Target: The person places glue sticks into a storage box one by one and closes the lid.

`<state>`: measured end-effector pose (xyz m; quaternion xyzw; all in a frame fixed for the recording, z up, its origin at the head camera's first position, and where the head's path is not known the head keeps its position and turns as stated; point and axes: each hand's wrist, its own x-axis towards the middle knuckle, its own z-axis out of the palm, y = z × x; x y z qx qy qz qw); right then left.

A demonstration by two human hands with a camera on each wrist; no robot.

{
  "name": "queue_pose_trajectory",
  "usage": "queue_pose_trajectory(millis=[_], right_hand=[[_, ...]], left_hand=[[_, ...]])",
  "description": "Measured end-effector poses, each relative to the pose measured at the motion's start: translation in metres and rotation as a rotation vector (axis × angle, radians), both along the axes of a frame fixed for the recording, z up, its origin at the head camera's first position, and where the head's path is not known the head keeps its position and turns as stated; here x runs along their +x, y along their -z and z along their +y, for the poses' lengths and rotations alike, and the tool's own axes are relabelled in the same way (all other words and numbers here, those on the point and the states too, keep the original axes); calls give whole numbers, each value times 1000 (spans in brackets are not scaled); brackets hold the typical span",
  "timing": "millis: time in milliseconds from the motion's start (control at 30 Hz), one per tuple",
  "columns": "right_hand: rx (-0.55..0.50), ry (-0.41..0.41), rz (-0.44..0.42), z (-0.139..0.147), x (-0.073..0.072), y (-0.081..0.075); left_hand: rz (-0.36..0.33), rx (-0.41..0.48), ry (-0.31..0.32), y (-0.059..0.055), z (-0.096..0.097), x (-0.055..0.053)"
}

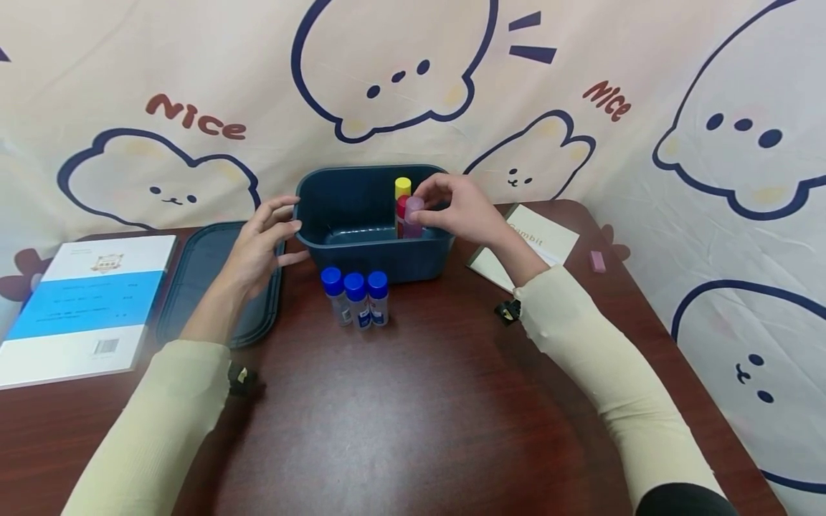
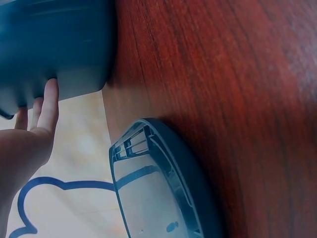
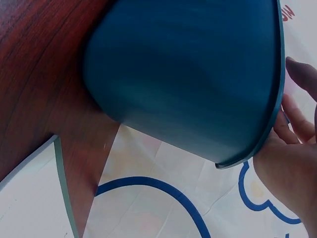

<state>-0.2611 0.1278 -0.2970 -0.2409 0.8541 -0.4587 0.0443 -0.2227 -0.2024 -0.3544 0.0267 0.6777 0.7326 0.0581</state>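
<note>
A dark blue plastic bin (image 1: 381,259) stands at the back of the table. My left hand (image 1: 257,247) touches its left end with extended fingers; in the left wrist view the fingertips (image 2: 51,91) rest against the wall. Over the bin's right end, my right hand (image 1: 461,208) pinches a small tube with a translucent purple cap (image 1: 414,206). Beside that tube, inside the bin, are a red-capped tube (image 1: 401,206) and a yellow-capped tube (image 1: 403,186). Three clear tubes with blue caps (image 1: 355,287) stand upright in front of the bin. In the right wrist view, the bin wall hides the purple-capped tube.
Left of the bin lies its dark blue lid (image 1: 213,247), next to a white and blue book (image 1: 84,304). A notebook (image 1: 542,233) lies behind the right forearm, and a pink eraser-like block (image 1: 597,261) sits near the right edge. A printed cloth (image 1: 271,86) hangs behind the table.
</note>
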Motion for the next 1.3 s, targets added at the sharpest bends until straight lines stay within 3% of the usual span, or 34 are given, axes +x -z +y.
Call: queue_pose_trajectory(millis=[533, 1000, 1300], right_hand=[[165, -7, -79, -10, -2, -4], [311, 35, -44, -21, -1, -2], [345, 56, -25, -24, -1, -1]], left_hand=[[4, -45, 9, -1, -1, 1], [3, -44, 3, 1, -2, 0], [0, -39, 1, 0, -2, 1]])
